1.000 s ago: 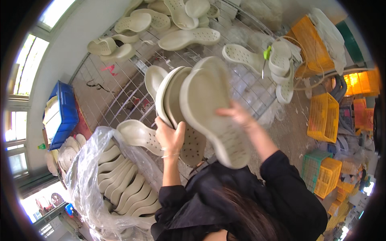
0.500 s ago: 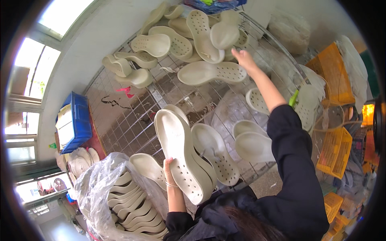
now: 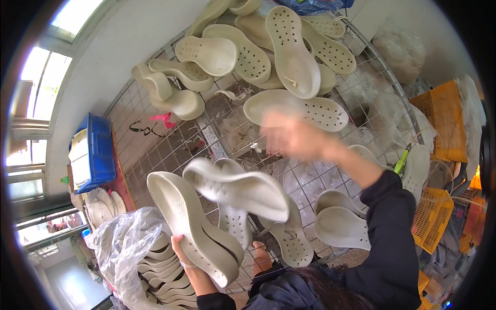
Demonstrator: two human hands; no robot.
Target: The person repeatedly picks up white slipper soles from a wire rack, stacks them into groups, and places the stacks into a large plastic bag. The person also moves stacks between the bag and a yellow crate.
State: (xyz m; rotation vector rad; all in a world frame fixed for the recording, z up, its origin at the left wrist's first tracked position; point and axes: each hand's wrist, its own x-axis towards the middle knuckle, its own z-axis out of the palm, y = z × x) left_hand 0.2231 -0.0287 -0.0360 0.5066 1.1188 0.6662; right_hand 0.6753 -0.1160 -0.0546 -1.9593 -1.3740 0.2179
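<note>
We see the left hand (image 3: 182, 254) clenched under a stack of cream foam perforated shoe soles (image 3: 199, 230) at seven o'clock – long axis toward eleven – while the blurred right hand (image 3: 289, 135), grip unclear, hovers nearer the loose cream sole (image 3: 297, 109) at twelve.

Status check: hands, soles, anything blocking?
Left hand grips cream sole stack. Right hand blurred, empty over wire rack. Loose soles scattered ahead.

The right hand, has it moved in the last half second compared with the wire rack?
Yes. The right hand has pulled back from the soles at the far end of the wire rack toward the person, now blurred over the rack's middle.
</note>
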